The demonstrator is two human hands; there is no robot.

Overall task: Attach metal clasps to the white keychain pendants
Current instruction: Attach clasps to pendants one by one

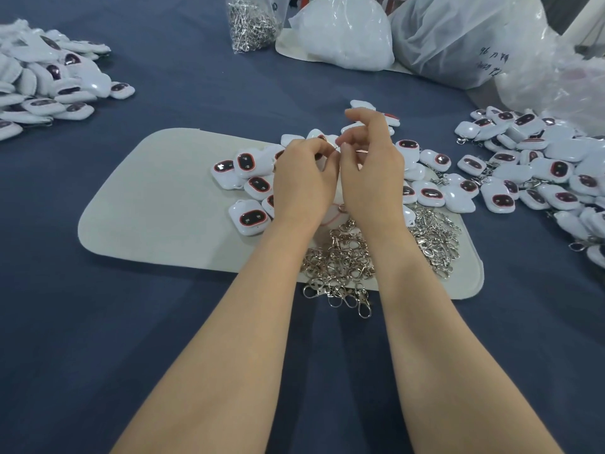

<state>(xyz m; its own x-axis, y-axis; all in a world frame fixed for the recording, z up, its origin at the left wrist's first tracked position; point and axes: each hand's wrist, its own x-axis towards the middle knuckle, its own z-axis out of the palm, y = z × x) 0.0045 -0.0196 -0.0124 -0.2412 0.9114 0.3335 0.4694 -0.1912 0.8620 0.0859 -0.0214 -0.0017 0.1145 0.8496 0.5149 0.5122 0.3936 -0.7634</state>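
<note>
Metal shows as a thin metal piece (336, 148) in the narrow gap where the two hands meet, above the far half of a beige mat (147, 198). The left hand (304, 178) has its fingers curled inward, tips closed on that piece; whether a pendant sits inside its palm cannot be told, since the back of the hand hides it. The right hand (371, 172) pinches the same piece between thumb and a fingertip, with its forefinger arched up and clear of the pinch.

White pendants on the mat (245, 162), each with a dark oval face ringed in red, lie scattered just beside and behind the hands, some overlapping. Nearer the person, between the two forearms, a loose heap of silver clasps (340, 267) spills over the mat's near edge onto the dark blue tablecloth (98, 339). A second heap of clasps (435, 237) lies on the mat just right of the right wrist.

Off the mat to the right spreads a large pile of pendants (537, 172), several with clasps showing at their edges. Well apart at far left lies another pile of pendants (49, 77). At the table's far side stands a clear bag of clasps (252, 24), and beside it bulky white plastic bags (347, 34).
</note>
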